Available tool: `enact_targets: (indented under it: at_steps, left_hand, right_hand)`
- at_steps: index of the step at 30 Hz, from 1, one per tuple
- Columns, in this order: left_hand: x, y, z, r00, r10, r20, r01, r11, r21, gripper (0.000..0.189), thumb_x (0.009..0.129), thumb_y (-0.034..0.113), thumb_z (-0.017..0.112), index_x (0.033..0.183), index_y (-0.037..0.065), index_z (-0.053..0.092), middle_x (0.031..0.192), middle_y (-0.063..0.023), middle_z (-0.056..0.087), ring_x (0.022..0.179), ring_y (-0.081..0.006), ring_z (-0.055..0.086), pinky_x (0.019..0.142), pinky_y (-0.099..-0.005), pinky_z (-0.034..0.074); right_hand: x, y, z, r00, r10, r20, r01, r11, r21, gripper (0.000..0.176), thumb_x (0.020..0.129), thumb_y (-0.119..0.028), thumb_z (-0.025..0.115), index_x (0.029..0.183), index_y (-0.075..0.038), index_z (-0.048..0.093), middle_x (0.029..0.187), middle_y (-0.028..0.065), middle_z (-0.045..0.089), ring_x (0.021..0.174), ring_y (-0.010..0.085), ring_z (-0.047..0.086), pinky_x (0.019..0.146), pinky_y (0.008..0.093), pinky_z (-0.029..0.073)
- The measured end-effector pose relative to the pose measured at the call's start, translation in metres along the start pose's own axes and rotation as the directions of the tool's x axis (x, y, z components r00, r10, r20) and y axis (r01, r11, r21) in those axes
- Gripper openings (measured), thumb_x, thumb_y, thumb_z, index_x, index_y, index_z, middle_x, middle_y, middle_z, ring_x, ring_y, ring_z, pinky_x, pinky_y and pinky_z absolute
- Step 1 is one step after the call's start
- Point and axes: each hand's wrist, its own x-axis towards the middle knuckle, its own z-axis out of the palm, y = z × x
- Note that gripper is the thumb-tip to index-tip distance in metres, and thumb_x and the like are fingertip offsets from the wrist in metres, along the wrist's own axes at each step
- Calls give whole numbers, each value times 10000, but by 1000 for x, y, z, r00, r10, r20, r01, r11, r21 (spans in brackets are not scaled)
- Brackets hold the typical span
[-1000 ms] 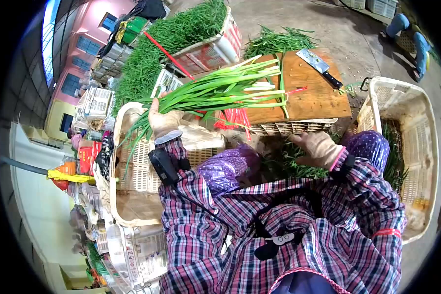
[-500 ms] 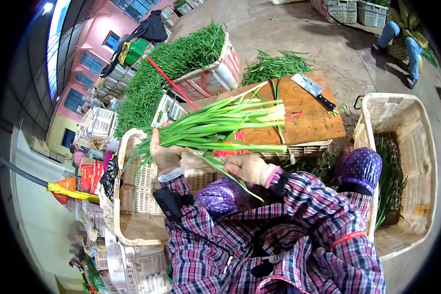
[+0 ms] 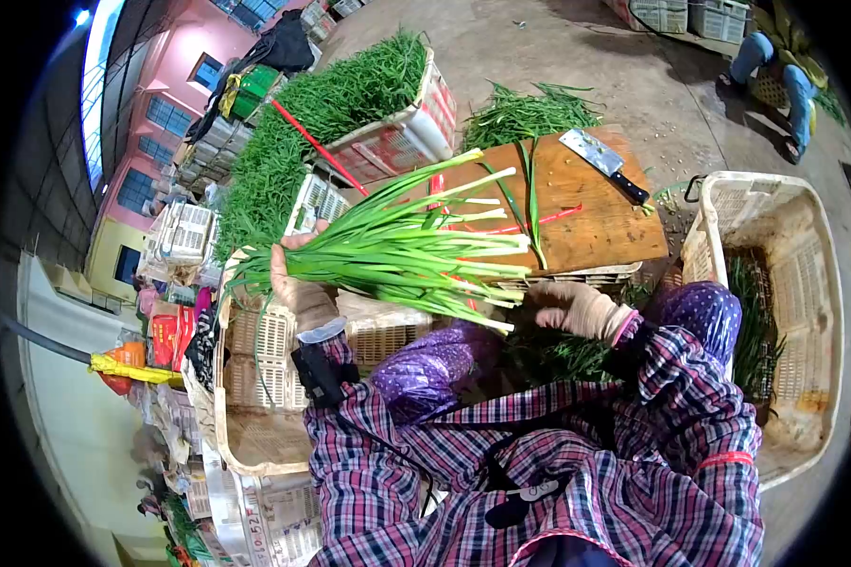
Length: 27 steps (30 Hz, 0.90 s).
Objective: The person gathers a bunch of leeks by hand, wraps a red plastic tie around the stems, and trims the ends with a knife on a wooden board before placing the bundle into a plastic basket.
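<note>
My left hand (image 3: pixel 304 289), in a pale glove, is wrapped round the leafy end of a bunch of green stalks (image 3: pixel 397 250). Their white ends fan out to the right, over the near left part of a wooden board (image 3: pixel 596 231). My right hand (image 3: pixel 577 310), also gloved, is just right of the stalk ends, apart from them, fingers spread and holding nothing. On the board lie a cleaver (image 3: pixel 603 166) with a black handle, a few loose leaves (image 3: pixel 531 203) and red strips (image 3: pixel 558 215).
A white crate (image 3: pixel 794 236) with greens stands at the right, another crate (image 3: pixel 255 444) at the left. Greens (image 3: pixel 350 99) fill crates beyond the board, and a pile (image 3: pixel 529 115) lies on the floor. Another person's legs (image 3: pixel 800 104) show at the upper right.
My right hand has moved right, away from the bunch, and its fingers have opened. A stalk that hung toward my lap no longer shows there. The bunch is fanned wider in my left hand.
</note>
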Motion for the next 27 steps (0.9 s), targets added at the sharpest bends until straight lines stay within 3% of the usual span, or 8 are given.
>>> enact_targets:
  at_steps: [3,6,9,11,15,16,21,27]
  left_hand:
    - [9,0,-17,985,-85,149,104,986,-130,224,884,266,531,808,55,539,741,-59,538,801,-225,534,1075,-466,269]
    - [14,0,-28,981,-146,131,169,969,-181,238,898,306,514,836,76,529,767,-24,526,861,-232,508,1039,-451,289]
    - [10,-2,-31,981,-117,155,133,986,-99,244,915,329,488,833,99,502,787,-5,497,903,-224,477,977,-437,333]
    - [12,-2,-34,907,-139,397,202,972,-122,259,921,328,476,794,102,477,788,-17,502,875,-230,481,925,-440,373]
    - [14,-2,-27,910,-79,407,67,997,43,266,915,319,480,758,109,437,699,-24,451,759,-228,497,813,-414,428]
    - [3,-5,-9,951,-106,289,146,982,-122,242,903,278,508,749,109,425,660,2,393,698,-190,472,809,-387,428]
    - [-17,0,27,907,-182,379,322,881,-348,203,875,202,554,750,121,415,658,37,326,655,-118,388,821,-361,419]
    - [-14,7,29,894,-177,411,350,849,-396,163,824,197,577,768,153,430,664,64,340,638,-105,385,763,-341,398]
  right_hand:
    - [15,-18,3,979,183,-91,-121,879,462,215,849,-164,642,1017,-31,637,820,-1,631,741,72,533,685,237,459]
    - [22,-18,5,962,208,-179,-68,814,576,184,858,-205,633,886,-23,634,752,-18,605,663,77,515,635,229,445]
    - [17,-18,1,983,174,-55,-59,591,804,146,856,-152,622,922,-23,603,788,54,642,719,152,607,690,280,504]
    - [17,-9,2,997,69,-47,-2,582,813,227,858,-198,625,982,-10,593,847,78,640,786,187,621,735,311,516]
    - [21,-16,5,988,103,111,-145,415,898,430,814,-327,667,1110,-31,573,995,81,611,820,176,612,720,317,524]
    - [20,-16,4,988,76,131,-151,419,895,434,815,-328,665,1119,-33,571,1001,76,608,822,174,609,726,318,522]
    - [19,-16,-1,989,35,144,-140,522,841,423,846,-303,630,1126,3,551,890,77,626,760,161,605,706,274,503]
    - [6,-10,-22,958,245,-150,-17,571,821,255,867,-244,608,994,-22,611,844,71,664,740,167,626,705,288,513]
